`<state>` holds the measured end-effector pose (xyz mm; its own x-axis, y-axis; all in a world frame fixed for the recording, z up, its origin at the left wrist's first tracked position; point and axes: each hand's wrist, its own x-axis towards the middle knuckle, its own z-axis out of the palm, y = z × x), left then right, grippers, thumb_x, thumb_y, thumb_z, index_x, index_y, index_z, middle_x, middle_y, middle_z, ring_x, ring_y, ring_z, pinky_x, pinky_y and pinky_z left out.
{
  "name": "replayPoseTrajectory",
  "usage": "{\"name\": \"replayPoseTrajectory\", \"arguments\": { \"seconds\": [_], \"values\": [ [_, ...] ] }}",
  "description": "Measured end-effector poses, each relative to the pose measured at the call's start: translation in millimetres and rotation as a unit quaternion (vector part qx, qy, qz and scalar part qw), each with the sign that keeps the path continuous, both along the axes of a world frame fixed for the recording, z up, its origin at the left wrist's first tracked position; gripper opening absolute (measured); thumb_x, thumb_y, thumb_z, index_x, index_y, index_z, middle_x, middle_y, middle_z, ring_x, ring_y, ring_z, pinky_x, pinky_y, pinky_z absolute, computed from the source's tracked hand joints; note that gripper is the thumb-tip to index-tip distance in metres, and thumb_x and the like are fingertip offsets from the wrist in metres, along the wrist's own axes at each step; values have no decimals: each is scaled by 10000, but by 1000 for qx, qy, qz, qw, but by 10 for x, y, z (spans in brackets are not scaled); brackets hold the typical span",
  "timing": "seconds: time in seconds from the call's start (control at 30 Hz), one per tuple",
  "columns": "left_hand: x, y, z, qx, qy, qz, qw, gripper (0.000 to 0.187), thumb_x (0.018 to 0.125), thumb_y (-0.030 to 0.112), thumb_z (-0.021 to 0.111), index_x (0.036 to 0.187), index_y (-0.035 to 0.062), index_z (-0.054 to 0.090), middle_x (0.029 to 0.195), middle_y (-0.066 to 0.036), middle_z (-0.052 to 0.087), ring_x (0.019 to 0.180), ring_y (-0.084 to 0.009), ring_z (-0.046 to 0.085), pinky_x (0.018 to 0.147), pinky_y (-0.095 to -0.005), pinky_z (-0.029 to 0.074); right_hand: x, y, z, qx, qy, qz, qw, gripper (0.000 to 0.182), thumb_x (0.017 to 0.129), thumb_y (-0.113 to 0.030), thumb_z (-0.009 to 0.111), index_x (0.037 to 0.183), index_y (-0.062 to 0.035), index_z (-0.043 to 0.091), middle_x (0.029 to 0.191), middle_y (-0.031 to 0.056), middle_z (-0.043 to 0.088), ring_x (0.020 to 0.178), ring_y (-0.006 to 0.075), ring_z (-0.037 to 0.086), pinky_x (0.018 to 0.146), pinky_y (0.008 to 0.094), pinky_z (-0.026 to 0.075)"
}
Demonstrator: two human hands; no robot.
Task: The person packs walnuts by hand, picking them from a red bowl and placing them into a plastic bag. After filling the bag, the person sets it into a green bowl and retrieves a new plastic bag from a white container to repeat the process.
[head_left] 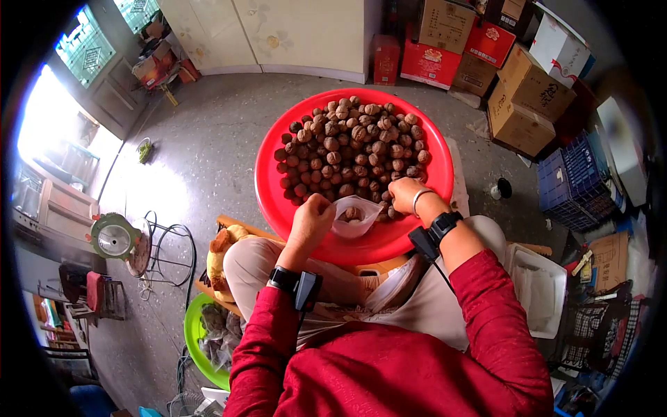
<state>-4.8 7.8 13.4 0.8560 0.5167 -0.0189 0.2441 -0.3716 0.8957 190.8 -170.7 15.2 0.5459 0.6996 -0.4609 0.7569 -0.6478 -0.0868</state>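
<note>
A big red basin [278,201] rests on my lap, heaped with several brown walnuts [354,149]. At its near rim my left hand [310,221] pinches the edge of a small clear plastic bag [356,217] with a few walnuts inside. My right hand [405,193] lies on the walnuts just right of the bag, fingers curled over some of them; whether it also holds the bag's edge is unclear. Both wrists wear black bands with cables.
A green basin [198,347] with bagged walnuts stands on the floor at my lower left. A white tray [545,292] sits to my right. Cardboard boxes [521,104] and a blue crate [573,184] line the right wall. A metal stool frame [167,250] stands left.
</note>
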Motion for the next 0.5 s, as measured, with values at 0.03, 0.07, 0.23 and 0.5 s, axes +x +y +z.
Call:
{"name": "replayPoseTrajectory", "arguments": {
  "seconds": [0.03,0.07,0.23,0.5],
  "values": [
    [1,0,3,3,2,1,1000,211,836,185,636,876,-20,605,730,-171,648,685,-244,648,636,-339,505,-23,1,54,34,0,-17,999,282,757,-91,596,1020,-54,692,1040,208,665,1005,374,632,869,436,513],
    [3,1,0,3,2,1,1000,211,836,185,636,876,-20,605,730,-171,648,685,-244,648,636,-339,505,-39,3,92,68,0,-34,997,270,755,-104,590,1000,-41,685,1011,216,667,982,380,635,854,443,513],
    [8,5,-1,-3,8,3,1000,210,839,185,638,874,-19,606,730,-172,648,689,-249,650,633,-342,507,-50,9,140,281,8,-36,959,227,772,-159,618,955,-26,637,869,207,669,838,366,650,755,431,515],
    [11,0,8,-5,10,1,1000,209,845,183,639,885,-19,605,729,-164,647,686,-232,645,634,-338,505,-273,-9,566,465,136,-42,874,264,813,-174,700,1039,-55,634,836,59,673,753,138,627,703,291,517]
  ]
}}
